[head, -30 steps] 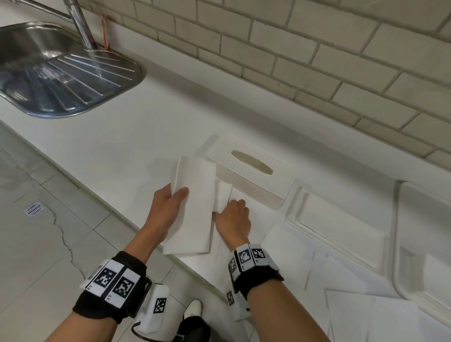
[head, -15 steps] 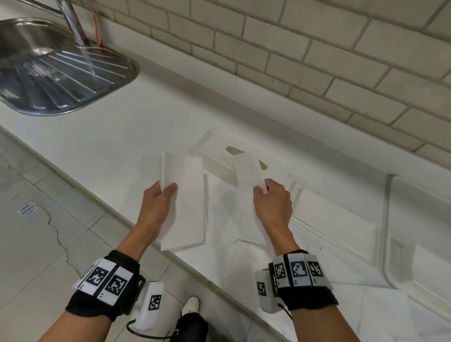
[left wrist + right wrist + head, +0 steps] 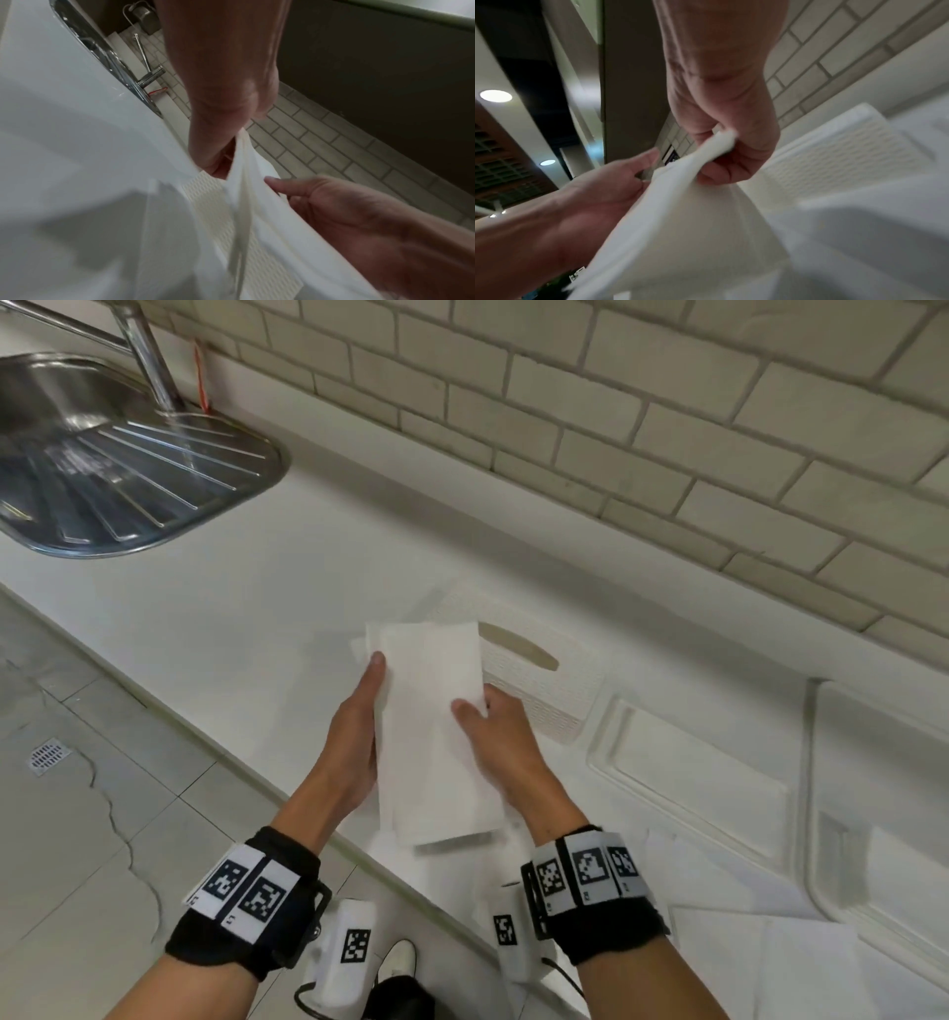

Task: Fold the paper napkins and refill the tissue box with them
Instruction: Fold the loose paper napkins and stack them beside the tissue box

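I hold a stack of folded white napkins (image 3: 431, 737) in both hands just above the counter, in front of the white textured tissue box (image 3: 544, 690). My left hand (image 3: 375, 690) grips the stack's left edge, thumb on top. My right hand (image 3: 475, 711) pinches the right edge, thumb on top. The stack hides the left end of the box's oval slot (image 3: 524, 649). In the left wrist view the left hand (image 3: 226, 158) pinches the napkins (image 3: 254, 203) beside the box (image 3: 213, 205). In the right wrist view the right hand (image 3: 718, 154) pinches the napkins (image 3: 693, 213).
Loose unfolded napkins (image 3: 770, 947) lie on the counter at the lower right. Two shallow white trays (image 3: 693, 788) sit right of the box. A steel sink drainer (image 3: 113, 469) is at the far left. The brick wall (image 3: 616, 428) stands behind.
My right hand lifted a second folded napkin from the counter and carried it left onto the one in my left hand. Both hands now hold the napkins together.
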